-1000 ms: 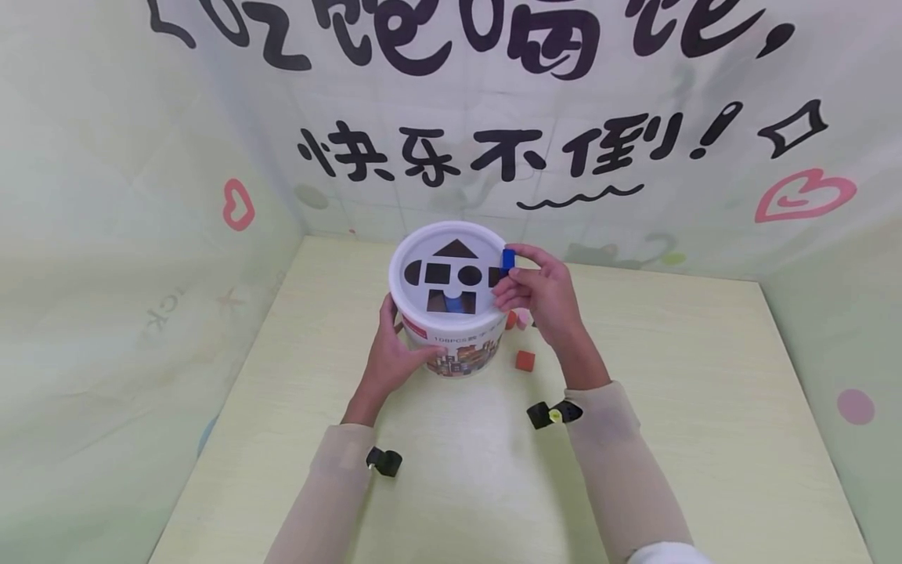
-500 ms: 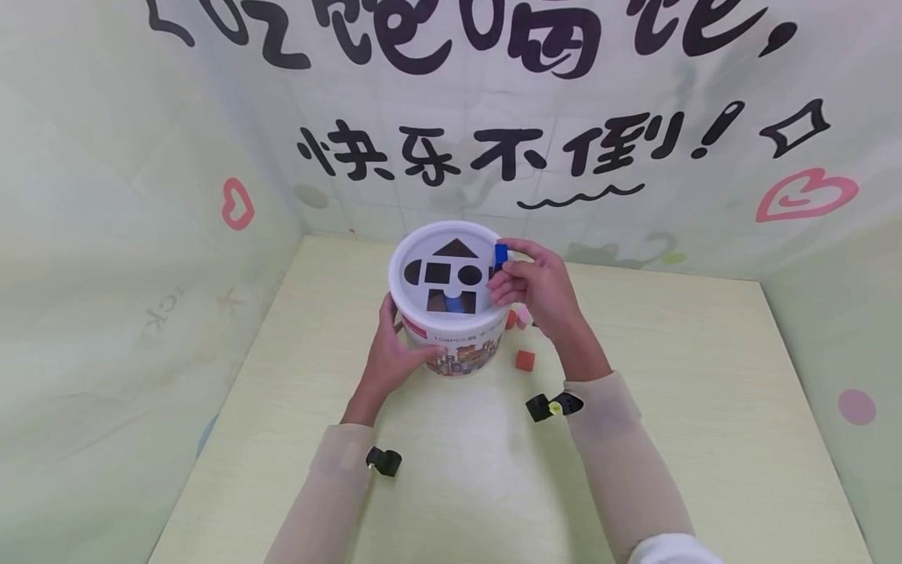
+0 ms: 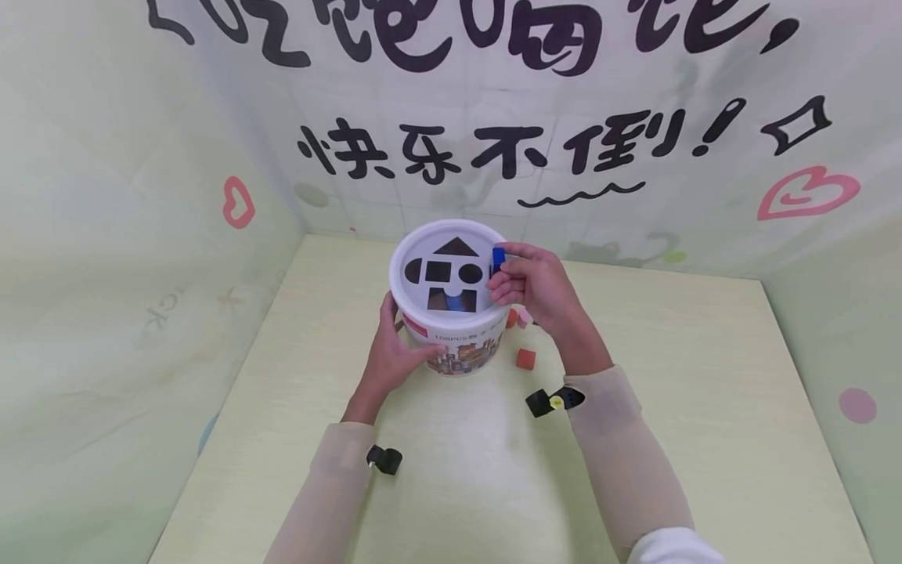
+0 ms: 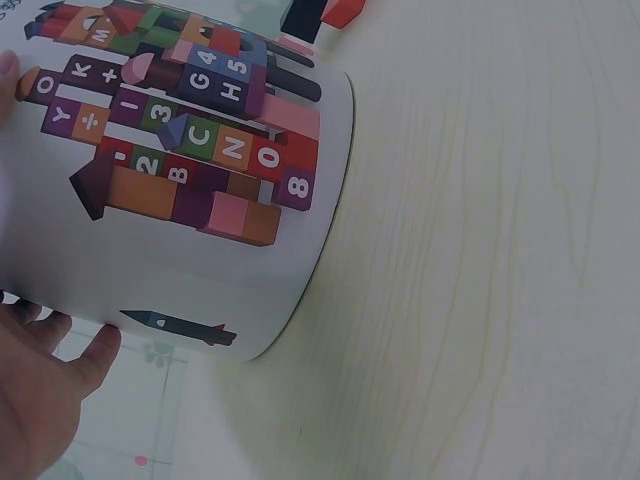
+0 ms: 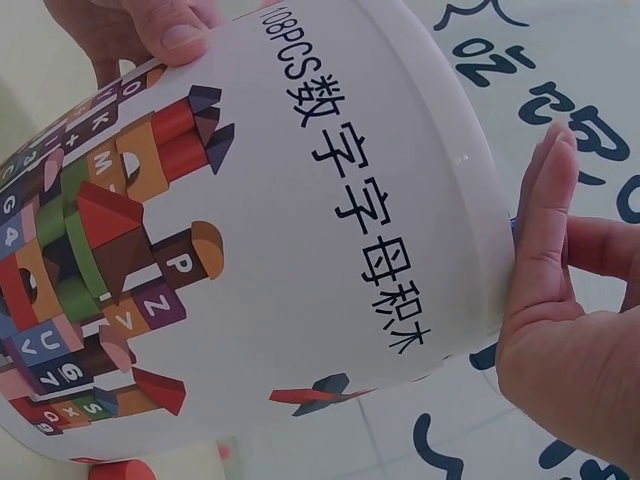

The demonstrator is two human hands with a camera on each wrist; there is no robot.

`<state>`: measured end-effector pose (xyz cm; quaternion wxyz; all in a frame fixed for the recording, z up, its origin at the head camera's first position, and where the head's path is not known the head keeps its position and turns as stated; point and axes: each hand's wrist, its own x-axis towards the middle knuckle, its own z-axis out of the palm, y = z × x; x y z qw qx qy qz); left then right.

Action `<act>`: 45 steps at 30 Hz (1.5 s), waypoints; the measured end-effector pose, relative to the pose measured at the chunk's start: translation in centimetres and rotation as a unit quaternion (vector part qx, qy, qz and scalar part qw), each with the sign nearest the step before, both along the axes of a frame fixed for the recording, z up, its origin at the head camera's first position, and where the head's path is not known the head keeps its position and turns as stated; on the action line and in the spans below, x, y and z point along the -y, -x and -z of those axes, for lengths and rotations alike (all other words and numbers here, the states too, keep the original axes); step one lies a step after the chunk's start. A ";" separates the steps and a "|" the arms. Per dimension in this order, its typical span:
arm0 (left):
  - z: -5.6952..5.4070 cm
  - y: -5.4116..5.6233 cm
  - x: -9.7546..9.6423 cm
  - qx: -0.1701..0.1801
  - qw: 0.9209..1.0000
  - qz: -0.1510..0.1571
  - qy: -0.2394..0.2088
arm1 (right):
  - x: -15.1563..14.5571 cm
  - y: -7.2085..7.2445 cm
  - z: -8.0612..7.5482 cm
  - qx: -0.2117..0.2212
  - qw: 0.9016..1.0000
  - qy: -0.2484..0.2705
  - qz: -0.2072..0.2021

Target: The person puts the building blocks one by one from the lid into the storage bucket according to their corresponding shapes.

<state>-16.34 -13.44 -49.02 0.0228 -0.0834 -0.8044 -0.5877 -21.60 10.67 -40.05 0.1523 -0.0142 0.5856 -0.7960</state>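
A white bucket (image 3: 465, 348) printed with coloured toy blocks stands on the table under a white lid (image 3: 421, 300) with cut-out shapes. My left hand (image 3: 391, 356) grips the bucket's left side, thumb in front; its fingertips touch the wall in the left wrist view. Between thumb and index finger, my right hand (image 3: 541, 288) pinches a small blue block (image 3: 499, 256), upright at the lid's rightmost hole, which the fingers mostly cover. Whether the block's lower end is inside the hole is hidden. Something blue shows through the lid's front cut-out.
A red block (image 3: 525, 359) lies on the table right of the bucket. Closer to its base are a pink block (image 3: 524, 317) and an orange-red block (image 3: 512, 319), partly hidden by the right hand and bucket. A printed cloth (image 3: 423, 204) hangs behind the table.
My right hand has shifted slightly left with the blue block, which is now over the lid's rightmost hole. The left hand and the bucket have stayed put.
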 end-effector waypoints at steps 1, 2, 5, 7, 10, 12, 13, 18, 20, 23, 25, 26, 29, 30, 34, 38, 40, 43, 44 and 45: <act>0.0 0.0 0.0 -0.001 1.000 0.000 0.000 | 0.0 0.1 0.0 0.005 1.000 0.003 -0.001; -0.1 0.0 0.0 -0.001 1.000 0.000 0.000 | 0.0 0.2 0.0 0.011 1.000 0.007 -0.002; -0.1 0.0 0.0 -0.002 1.000 -0.003 0.003 | 0.0 0.4 -0.1 0.025 1.000 0.014 -0.004; 0.0 0.1 0.0 -0.002 1.000 -0.003 0.003 | 0.0 0.4 -0.1 0.033 0.999 0.017 -0.005; 0.9 0.5 0.2 -0.003 1.000 -0.004 0.002 | 0.1 0.5 -0.2 0.044 0.999 0.022 -0.006; 1.8 0.9 0.3 -0.005 1.000 -0.006 0.000 | 0.1 0.5 -0.3 0.050 0.998 0.026 -0.005; 2.3 1.1 0.4 -0.006 1.000 -0.007 -0.001 | 0.1 0.5 -0.3 0.053 0.998 0.028 -0.005; 4.0 1.8 0.7 -0.012 1.000 -0.009 -0.007 | 0.1 0.5 -0.2 0.058 0.998 0.032 -0.004; 4.1 1.8 0.8 -0.015 1.000 -0.007 -0.010 | 0.0 0.5 -0.1 0.057 0.998 0.031 -0.004; 4.2 1.8 0.8 -0.020 1.000 -0.005 -0.012 | -0.1 0.4 0.0 0.054 0.998 0.021 -0.002; 4.2 1.8 0.7 -0.022 1.000 -0.005 -0.012 | -0.1 0.3 0.1 0.051 0.999 0.012 0.001; 4.3 1.8 0.7 -0.022 1.000 -0.006 -0.011 | -0.2 0.3 0.1 0.048 0.999 0.007 0.003; 4.3 1.8 0.7 -0.023 1.000 -0.004 -0.010 | -0.3 0.2 0.1 0.044 0.999 -0.006 0.009; 4.3 1.8 0.7 -0.022 1.000 -0.004 -0.010 | -0.3 0.2 0.1 0.043 0.999 -0.009 0.011; 4.2 1.8 0.7 -0.011 1.000 -0.004 -0.009 | -0.4 0.2 0.2 0.041 0.999 -0.025 0.013; 3.7 1.6 0.6 0.001 1.000 -0.003 -0.003 | -0.5 0.1 0.0 0.033 0.998 -0.050 0.011; 2.7 1.2 0.5 0.003 1.000 -0.001 -0.001 | -0.6 0.0 0.0 0.032 0.998 -0.060 0.011; 1.2 0.6 0.3 0.000 1.000 0.004 0.001 | -0.7 -0.1 -0.1 0.033 0.997 -0.068 0.008; 0.8 0.4 0.2 0.000 1.000 0.006 -0.001 | -0.8 -0.1 -0.1 0.033 0.997 -0.069 0.007; 1.0 0.5 0.2 -0.001 1.000 0.006 -0.002 | -0.8 -0.1 -0.2 0.032 0.997 -0.069 0.005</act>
